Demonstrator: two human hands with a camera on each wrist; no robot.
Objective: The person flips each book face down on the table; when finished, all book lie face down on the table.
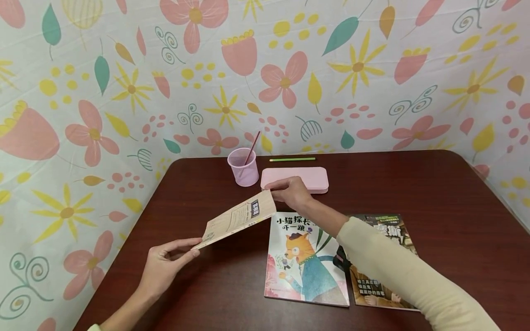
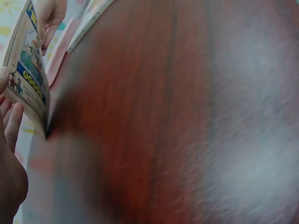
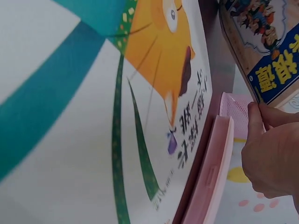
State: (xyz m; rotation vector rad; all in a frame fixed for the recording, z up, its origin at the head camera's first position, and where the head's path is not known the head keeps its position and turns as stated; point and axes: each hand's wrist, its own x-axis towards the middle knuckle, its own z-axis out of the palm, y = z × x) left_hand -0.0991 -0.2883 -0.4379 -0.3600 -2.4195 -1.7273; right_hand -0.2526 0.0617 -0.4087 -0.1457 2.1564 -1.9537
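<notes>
A thin tan booklet [image 1: 238, 219] is held tilted above the dark red table [image 1: 215, 285]. My left hand [image 1: 165, 264] pinches its near corner. My right hand [image 1: 290, 191] pinches its far corner, in front of the pink pencil case [image 1: 296, 178]. In the left wrist view the booklet [image 2: 28, 70] shows a colourful cover, with my fingers [image 2: 11, 126] beside it. In the right wrist view my right fingers [image 3: 266, 149] grip the booklet [image 3: 266, 42] edge above the fox picture book [image 3: 93, 116] and the pink case [image 3: 210, 177].
A fox picture book [image 1: 304, 257] and a darker book [image 1: 383, 262] lie flat under my right forearm. A pink cup [image 1: 243, 168] with a stick stands at the back, next to a green pencil [image 1: 291, 159]. Flowered cloth [image 1: 124, 82] walls the table.
</notes>
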